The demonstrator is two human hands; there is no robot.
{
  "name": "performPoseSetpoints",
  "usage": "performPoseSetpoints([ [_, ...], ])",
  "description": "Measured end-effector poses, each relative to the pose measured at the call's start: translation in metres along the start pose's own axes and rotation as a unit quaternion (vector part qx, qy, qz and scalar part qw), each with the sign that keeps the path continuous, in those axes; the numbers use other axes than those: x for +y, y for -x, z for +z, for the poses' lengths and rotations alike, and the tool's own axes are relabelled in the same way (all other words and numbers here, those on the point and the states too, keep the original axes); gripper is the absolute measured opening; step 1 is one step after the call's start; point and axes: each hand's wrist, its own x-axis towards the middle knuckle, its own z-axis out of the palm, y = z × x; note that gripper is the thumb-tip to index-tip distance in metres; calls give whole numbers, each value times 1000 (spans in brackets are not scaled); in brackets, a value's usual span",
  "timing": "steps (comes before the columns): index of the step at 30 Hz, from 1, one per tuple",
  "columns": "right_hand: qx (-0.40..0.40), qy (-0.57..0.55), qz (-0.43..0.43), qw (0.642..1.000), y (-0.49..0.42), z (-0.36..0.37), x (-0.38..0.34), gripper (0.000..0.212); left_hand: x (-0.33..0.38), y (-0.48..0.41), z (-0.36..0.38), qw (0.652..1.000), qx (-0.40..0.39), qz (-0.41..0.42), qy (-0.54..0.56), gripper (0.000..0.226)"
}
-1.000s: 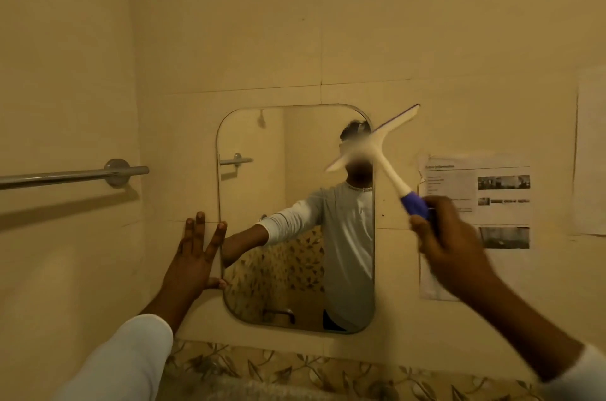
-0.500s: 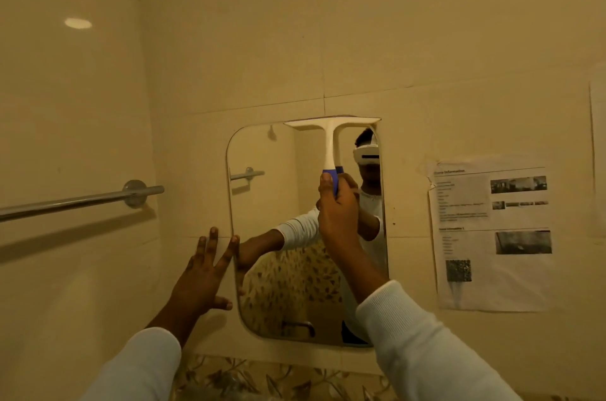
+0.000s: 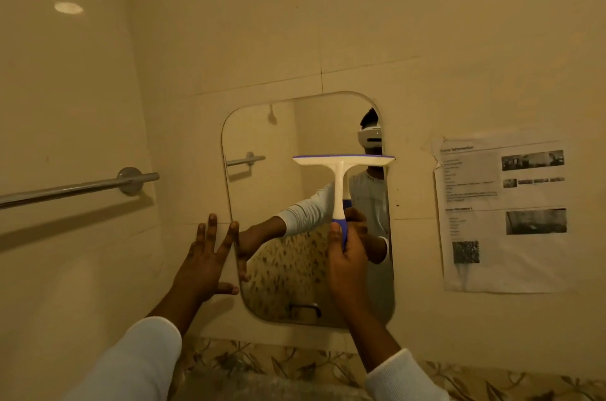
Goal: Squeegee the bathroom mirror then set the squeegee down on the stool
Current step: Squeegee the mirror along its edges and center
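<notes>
A rounded rectangular mirror (image 3: 262, 203) hangs on the beige tiled wall. A white squeegee (image 3: 341, 171) with a blue blade edge and blue grip lies against the right half of the glass, its blade level about a third of the way down. My right hand (image 3: 347, 263) grips its blue handle end from below. My left hand (image 3: 205, 263) is pressed flat on the wall at the mirror's left edge, fingers spread, holding nothing. The stool is out of view.
A chrome towel rail (image 3: 78, 187) runs along the left wall. A printed paper notice (image 3: 505, 213) is stuck to the wall right of the mirror. A band of leaf-patterned tiles (image 3: 295, 364) runs below the mirror.
The squeegee swung from the mirror's right side to the top edge of the glass, then slid down to about a third of its height. My left hand stayed on the wall.
</notes>
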Motion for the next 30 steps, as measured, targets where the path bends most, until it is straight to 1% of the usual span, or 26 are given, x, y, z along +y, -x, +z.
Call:
performPoseSetpoints([
  [4,18,4,32,999,22,-14,21,49,0,0,0,1000,1,-4,-11,156],
  [6,19,0,35,999,30,-20,30,45,-1,0,1,1000,4,-3,-11,157],
  [9,13,-6,41,999,40,-27,39,31,-2,-1,3,1000,10,-2,-14,157],
  [12,7,-3,50,999,49,-34,44,36,-1,-2,4,1000,13,-3,-21,157],
  [15,16,20,55,998,60,-44,54,35,-1,-1,5,1000,16,-1,-22,157],
  [19,29,59,70,995,74,-59,75,50,0,-2,7,999,23,-1,-26,157],
  [22,34,92,98,990,84,-69,91,41,-1,-3,9,999,23,-2,-29,157],
  [26,45,89,110,989,107,-78,98,43,-1,-4,9,999,32,5,-24,159],
  [29,64,116,145,981,125,-87,107,45,0,-3,9,999,27,-5,-18,159],
  [30,72,118,161,977,131,-91,115,43,1,-2,9,999,27,-5,-16,159],
])
